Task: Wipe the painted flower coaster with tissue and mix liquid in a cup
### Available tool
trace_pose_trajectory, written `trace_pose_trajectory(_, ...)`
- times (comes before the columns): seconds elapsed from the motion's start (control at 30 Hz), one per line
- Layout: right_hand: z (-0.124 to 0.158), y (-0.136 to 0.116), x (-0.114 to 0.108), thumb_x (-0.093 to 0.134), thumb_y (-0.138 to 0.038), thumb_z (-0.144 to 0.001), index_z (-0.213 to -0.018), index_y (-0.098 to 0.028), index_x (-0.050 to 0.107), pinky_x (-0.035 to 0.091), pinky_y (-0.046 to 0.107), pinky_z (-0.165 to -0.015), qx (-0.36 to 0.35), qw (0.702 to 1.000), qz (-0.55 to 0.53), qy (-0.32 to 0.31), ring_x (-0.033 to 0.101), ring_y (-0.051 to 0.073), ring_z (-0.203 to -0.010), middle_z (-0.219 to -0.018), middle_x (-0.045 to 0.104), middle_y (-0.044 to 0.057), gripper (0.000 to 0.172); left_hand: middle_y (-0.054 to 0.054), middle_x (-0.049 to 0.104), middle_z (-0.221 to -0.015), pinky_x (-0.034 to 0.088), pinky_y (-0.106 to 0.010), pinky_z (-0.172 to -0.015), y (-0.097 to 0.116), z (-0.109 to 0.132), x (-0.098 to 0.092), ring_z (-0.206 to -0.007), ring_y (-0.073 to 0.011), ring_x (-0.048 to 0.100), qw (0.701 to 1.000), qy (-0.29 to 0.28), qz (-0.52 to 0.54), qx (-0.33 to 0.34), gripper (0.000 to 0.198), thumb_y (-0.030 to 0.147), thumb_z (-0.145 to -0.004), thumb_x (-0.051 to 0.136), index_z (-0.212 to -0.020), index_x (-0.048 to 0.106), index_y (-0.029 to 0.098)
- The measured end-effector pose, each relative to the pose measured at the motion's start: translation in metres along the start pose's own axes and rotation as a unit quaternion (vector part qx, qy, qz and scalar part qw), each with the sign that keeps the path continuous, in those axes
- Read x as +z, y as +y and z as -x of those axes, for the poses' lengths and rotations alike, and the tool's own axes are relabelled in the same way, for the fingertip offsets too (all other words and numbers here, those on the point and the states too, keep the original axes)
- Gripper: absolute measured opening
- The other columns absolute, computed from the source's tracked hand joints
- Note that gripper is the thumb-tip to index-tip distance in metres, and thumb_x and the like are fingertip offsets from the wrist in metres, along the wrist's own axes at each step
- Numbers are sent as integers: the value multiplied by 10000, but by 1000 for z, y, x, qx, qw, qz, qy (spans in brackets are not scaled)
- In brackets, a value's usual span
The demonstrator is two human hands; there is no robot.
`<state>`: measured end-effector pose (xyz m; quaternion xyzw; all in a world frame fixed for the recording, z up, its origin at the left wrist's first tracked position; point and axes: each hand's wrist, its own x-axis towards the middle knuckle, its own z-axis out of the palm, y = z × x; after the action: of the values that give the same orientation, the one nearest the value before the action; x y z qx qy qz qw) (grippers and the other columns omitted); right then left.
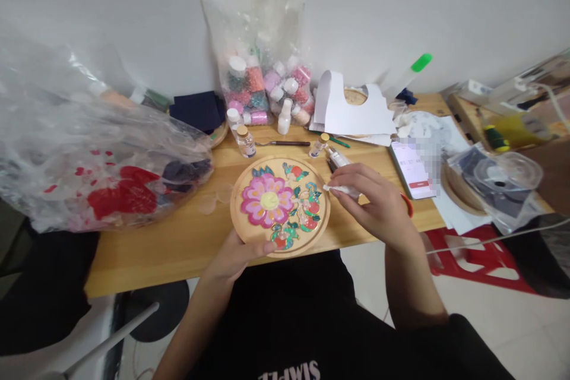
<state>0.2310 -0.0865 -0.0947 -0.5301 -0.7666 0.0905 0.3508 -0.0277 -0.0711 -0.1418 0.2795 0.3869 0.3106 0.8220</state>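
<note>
My left hand (240, 252) grips the lower edge of a round wooden plaque (236, 208), thumb on its face and the other fingers hidden beneath. The plaque is tilted toward me and bears a large pink flower (268, 200) with a yellow centre, plus green leaves and red fruit outlined in gold. At the plaque's right rim, my right hand (371, 196) is closed on a white item with a narrow tip (332, 189). The fingers cover most of that item, so its kind is unclear. Just behind this hand lies a small bottle (338, 158).
Corked glass jars (246, 143) and a dark-handled tool (285, 143) lie behind the plaque. Clear bags of coloured jars (253, 80) lean on the wall. A large plastic bag (107, 154) fills the left. White paper (356, 116), a phone (414, 169) and a spool (507, 173) are at right.
</note>
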Motion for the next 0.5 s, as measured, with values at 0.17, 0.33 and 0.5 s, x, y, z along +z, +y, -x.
trace_pose_trajectory(0.17, -2, 1, -3, 561, -117, -932, -1001, -183, 643, 585, 344, -740, -23, 998, 50, -40, 695, 206, -892, -957, 690, 94, 126, -130, 685, -1315, 460, -525, -1112, 1, 0, 3, -1316, -407, 546, 1000, -4, -3, 11, 852, 293, -553, 950, -1319, 596, 171)
trace_pose_trajectory(0.33, -7, 1, -7, 547, -128, -943, -991, -153, 652, 584, 346, -737, -41, 994, 66, -76, 688, 216, -885, -966, 689, 116, 117, -125, 691, -1306, 485, -511, -1090, 1, -1, 2, -1293, -395, 571, 1000, 3, -17, 7, 828, 290, -539, 951, -1294, 625, 189)
trace_pose_trajectory(0.5, -12, 0, -13, 522, -131, -955, -998, -152, 660, 565, 326, -715, -52, 989, 89, -108, 679, 211, -868, -962, 685, 106, 146, -104, 750, -1174, 512, -497, -1053, -1, -2, -1, -1192, -362, 651, 1000, 3, -29, -3, 752, 311, -533, 949, -1224, 670, 214)
